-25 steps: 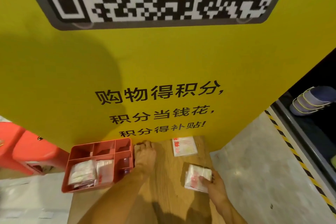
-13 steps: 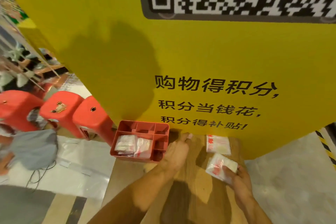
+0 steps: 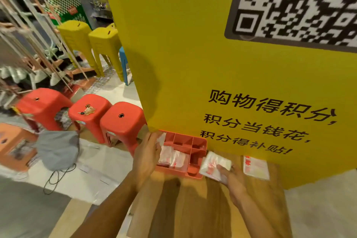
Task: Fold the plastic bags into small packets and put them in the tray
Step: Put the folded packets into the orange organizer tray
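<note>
A red compartment tray [image 3: 200, 144] stands on the wooden table [image 3: 193, 208] against the yellow board. Several folded white packets [image 3: 173, 157] with red print lie in its front compartment. My left hand [image 3: 146, 157] lies over the tray's left edge with its fingers fairly straight. A white bit of plastic [image 3: 161, 138] shows at its fingertips; whether the hand holds it is unclear. My right hand [image 3: 231, 179] grips a folded plastic bag packet [image 3: 213, 165] just right of the tray. Another flat packet [image 3: 256, 167] lies on the table farther right.
The yellow sign board [image 3: 212, 63] rises right behind the tray. Three red stools [image 3: 121, 121] stand left of the table, with yellow stools [image 3: 104, 44] behind them. A grey bag [image 3: 58, 149] with a black cord lies on the floor.
My left hand has crossed from the tray's right side to its left edge. My right hand has carried the folded packet left, up to the tray. The view has swung left.
</note>
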Demonstrator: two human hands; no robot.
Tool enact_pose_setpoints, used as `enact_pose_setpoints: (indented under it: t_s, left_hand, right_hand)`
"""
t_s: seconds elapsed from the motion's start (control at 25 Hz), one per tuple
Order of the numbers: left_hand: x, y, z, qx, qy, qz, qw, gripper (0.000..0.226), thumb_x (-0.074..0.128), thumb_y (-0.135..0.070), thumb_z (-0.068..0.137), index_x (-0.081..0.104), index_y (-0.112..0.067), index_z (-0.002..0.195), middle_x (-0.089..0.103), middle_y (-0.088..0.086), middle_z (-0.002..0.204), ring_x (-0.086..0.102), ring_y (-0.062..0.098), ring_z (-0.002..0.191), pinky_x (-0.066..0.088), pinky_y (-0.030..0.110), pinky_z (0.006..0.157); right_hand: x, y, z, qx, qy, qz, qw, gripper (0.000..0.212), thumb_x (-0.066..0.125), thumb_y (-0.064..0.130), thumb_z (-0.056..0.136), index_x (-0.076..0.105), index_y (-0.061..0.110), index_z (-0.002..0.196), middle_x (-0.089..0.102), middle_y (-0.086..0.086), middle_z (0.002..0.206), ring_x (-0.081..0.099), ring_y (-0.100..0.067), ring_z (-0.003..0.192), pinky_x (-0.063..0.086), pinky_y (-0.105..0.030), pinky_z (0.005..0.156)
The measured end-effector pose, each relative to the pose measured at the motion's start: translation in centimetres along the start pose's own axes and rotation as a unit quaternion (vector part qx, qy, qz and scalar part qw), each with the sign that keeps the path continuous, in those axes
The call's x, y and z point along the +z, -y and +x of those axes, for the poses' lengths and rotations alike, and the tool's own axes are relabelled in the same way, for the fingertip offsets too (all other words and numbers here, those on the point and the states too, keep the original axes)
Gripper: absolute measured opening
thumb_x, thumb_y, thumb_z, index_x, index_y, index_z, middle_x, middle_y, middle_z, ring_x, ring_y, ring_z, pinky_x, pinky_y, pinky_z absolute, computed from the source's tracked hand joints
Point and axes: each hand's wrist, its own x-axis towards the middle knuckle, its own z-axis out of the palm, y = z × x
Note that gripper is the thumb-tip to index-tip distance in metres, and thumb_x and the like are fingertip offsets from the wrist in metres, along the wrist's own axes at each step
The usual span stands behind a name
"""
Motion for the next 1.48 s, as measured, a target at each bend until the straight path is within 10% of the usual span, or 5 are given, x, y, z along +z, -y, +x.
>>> enact_pose_setpoints:
  t_s: [0.24,0.44,0.72,0.92,1.48]
  left_hand:
    - [0.1,2.9,0.1,-0.03,-0.009,-0.02,0.999,0.036,0.062,-0.015,0.101,0.062,-0.028,0.135,0.064,-0.006,0.133,0.067,0.015,0.108,0.057,0.027,0.083]
    - [0.4,3.9,-0.5,-0.071,0.016,-0.053,0.996,0.041,0.064,-0.016,0.101,0.058,-0.03,0.14,0.063,-0.009,0.134,0.062,0.005,0.106,0.056,0.021,0.082]
    - [1.5,5.3,-0.2,-0.059,0.042,-0.069,0.995,0.034,0.064,-0.025,0.101,0.06,-0.028,0.135,0.067,-0.007,0.131,0.067,0.012,0.114,0.061,0.031,0.09]
    - [1.8,5.8,-0.1,-0.06,0.067,-0.083,0.993,0.04,0.064,-0.029,0.101,0.057,-0.033,0.14,0.071,-0.01,0.124,0.071,0.013,0.105,0.059,0.021,0.08]
    - [1.7,6.7,-0.5,0.081,0.0,-0.039,0.996,0.034,0.079,-0.007,0.086,0.075,-0.021,0.116,0.067,-0.006,0.111,0.057,0.004,0.104,0.046,0.014,0.085]
  right_hand:
    - [12.0,1.8,0.7,-0.018,0.008,-0.119,0.993,0.035,0.086,0.008,0.081,0.063,0.014,0.107,0.075,-0.008,0.107,0.073,-0.026,0.095,0.06,-0.051,0.087]
    - [16.3,0.9,0.9,-0.003,-0.034,-0.254,0.967,0.039,0.081,0.021,0.089,0.059,0.012,0.119,0.073,-0.009,0.114,0.071,-0.03,0.103,0.054,-0.034,0.078]
    - [17.6,0.8,0.0,-0.101,-0.058,-0.485,0.867,0.069,0.082,0.033,0.087,0.037,0.013,0.135,0.071,-0.008,0.118,0.073,-0.029,0.105,0.052,-0.031,0.069]
    - [17.7,-0.6,0.1,-0.194,-0.072,-0.624,0.753,0.069,0.099,0.033,0.06,0.057,0.015,0.111,0.066,-0.006,0.103,0.067,-0.024,0.093,0.056,-0.033,0.073]
    - [16.2,-0.3,1.2,-0.269,0.143,-0.6,0.739,0.02,0.058,0.037,0.1,0.075,0.028,0.104,0.061,0.005,0.104,0.061,-0.014,0.093,0.05,-0.03,0.075]
